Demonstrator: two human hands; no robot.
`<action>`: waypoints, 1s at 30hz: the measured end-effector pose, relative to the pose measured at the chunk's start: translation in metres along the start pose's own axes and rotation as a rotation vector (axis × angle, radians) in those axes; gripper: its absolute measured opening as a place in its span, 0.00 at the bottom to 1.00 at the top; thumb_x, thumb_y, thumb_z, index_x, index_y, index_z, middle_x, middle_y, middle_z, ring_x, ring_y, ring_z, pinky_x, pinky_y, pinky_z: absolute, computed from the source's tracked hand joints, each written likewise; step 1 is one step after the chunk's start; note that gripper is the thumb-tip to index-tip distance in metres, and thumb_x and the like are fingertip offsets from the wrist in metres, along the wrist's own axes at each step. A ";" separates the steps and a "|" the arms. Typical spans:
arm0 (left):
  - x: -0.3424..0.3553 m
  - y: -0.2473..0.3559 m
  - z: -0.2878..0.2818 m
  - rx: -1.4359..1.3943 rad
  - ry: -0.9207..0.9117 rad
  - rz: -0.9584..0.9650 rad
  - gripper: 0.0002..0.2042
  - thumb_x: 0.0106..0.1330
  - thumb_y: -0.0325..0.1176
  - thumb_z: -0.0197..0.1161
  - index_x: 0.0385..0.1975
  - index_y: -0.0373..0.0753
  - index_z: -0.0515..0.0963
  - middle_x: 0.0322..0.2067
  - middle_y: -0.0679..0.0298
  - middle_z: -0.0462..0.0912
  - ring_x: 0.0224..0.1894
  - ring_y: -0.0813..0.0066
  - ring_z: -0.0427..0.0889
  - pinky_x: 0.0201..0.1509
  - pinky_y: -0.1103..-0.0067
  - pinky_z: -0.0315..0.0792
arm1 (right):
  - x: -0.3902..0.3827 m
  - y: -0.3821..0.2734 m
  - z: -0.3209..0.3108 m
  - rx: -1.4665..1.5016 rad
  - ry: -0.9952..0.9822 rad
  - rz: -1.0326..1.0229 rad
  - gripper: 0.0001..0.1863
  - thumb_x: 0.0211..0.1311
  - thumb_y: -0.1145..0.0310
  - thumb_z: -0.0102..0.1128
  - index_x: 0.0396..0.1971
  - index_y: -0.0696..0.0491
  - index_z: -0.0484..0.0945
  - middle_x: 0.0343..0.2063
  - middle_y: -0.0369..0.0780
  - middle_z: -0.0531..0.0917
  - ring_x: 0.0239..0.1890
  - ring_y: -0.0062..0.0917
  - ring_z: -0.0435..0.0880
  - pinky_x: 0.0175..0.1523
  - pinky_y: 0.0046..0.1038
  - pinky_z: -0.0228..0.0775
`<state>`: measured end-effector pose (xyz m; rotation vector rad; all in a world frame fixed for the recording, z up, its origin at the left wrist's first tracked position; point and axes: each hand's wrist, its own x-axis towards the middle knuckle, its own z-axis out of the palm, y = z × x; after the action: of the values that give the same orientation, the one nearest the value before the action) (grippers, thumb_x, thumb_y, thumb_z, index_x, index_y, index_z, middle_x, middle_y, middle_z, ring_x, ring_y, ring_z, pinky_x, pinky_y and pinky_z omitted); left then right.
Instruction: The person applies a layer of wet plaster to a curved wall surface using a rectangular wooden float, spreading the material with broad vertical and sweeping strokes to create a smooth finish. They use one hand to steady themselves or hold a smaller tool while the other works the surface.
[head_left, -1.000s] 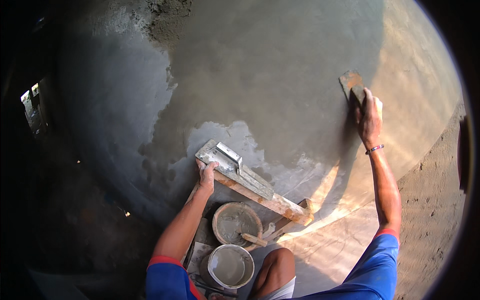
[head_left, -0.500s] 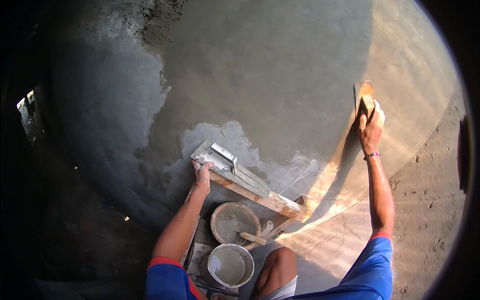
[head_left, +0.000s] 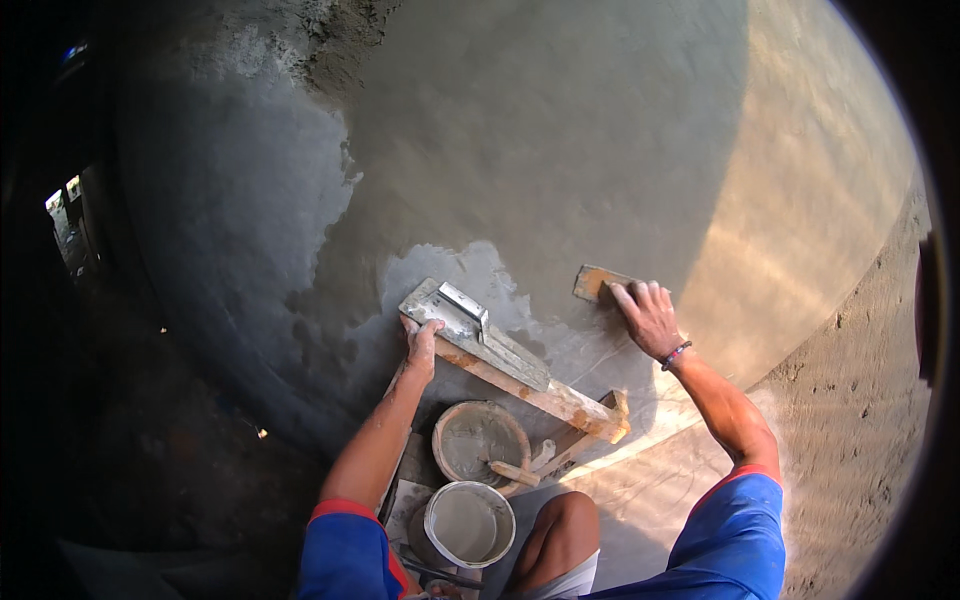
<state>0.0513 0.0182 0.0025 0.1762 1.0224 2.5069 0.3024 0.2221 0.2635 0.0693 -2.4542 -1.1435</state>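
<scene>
My right hand (head_left: 652, 318) is closed on a small flat rectangular float (head_left: 596, 282), its face against the smooth grey plastered wall (head_left: 540, 150). My fingers cover most of its handle. At the left end of a wooden beam (head_left: 560, 402), my left hand (head_left: 421, 345) grips a long metal plastering trowel (head_left: 510, 362), thumb on top of the plate and fingers partly hidden. That trowel rests along the beam, its raised metal handle facing up. Whether my left fingers also clasp the beam cannot be told.
Below the beam stand a round basin (head_left: 480, 405) of grey mix and a white bucket (head_left: 470, 548) of grey liquid. A wooden-handled tool (head_left: 514, 472) leans on the basin's rim. Rough unsmoothed plaster (head_left: 840, 400) borders the wall at right. A lighter patch (head_left: 450, 262) shows behind the trowel.
My right hand has swept the float down and to the left across the wall, turning it from upright to nearly level. My left hand keeps its place on the trowel.
</scene>
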 end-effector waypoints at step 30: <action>0.009 -0.017 -0.003 -0.062 0.099 0.088 0.38 0.50 0.22 0.58 0.67 0.37 0.56 0.60 0.56 0.66 0.61 0.60 0.66 0.69 0.71 0.56 | 0.157 0.112 -0.079 -0.124 0.350 0.201 0.30 0.55 0.73 0.61 0.59 0.52 0.66 0.39 0.45 0.74 0.45 0.37 0.74 0.50 0.36 0.71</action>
<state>0.0479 0.0315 -0.0117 0.0802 0.9932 2.6466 0.2070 0.2046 0.4480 -0.0140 -2.0311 -1.0889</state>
